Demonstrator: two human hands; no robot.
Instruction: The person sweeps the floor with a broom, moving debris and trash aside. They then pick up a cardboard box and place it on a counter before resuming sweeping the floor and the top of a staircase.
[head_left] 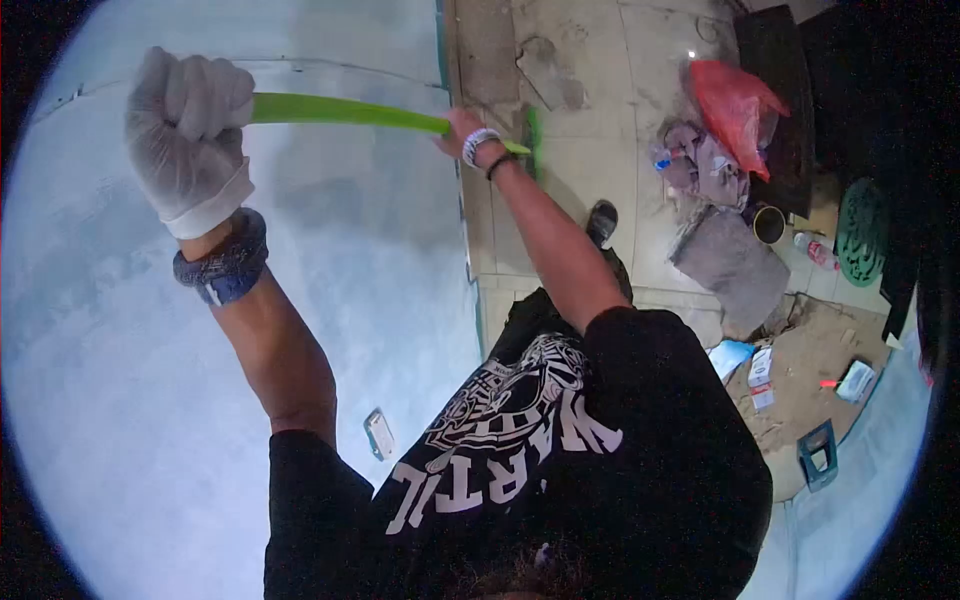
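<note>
A white glove covers my left hand [190, 130], raised at the upper left in front of the pale blue wall and closed around one end of a long green handle [345, 111]. My right hand [463, 132], ungloved with a beaded bracelet at the wrist, is wrapped round the same handle farther along. Just past it, the handle reaches a green broom head [533, 140] close to the tiled floor.
A red plastic bag [738, 110], crumpled cloth [700, 170], a grey mat [735, 265], a bottle [817, 251] and a green stool [862, 232] lie or stand at the right. Small boxes [761, 376] and a blue frame [817, 455] are lower right. A switch [379, 434] is on the wall.
</note>
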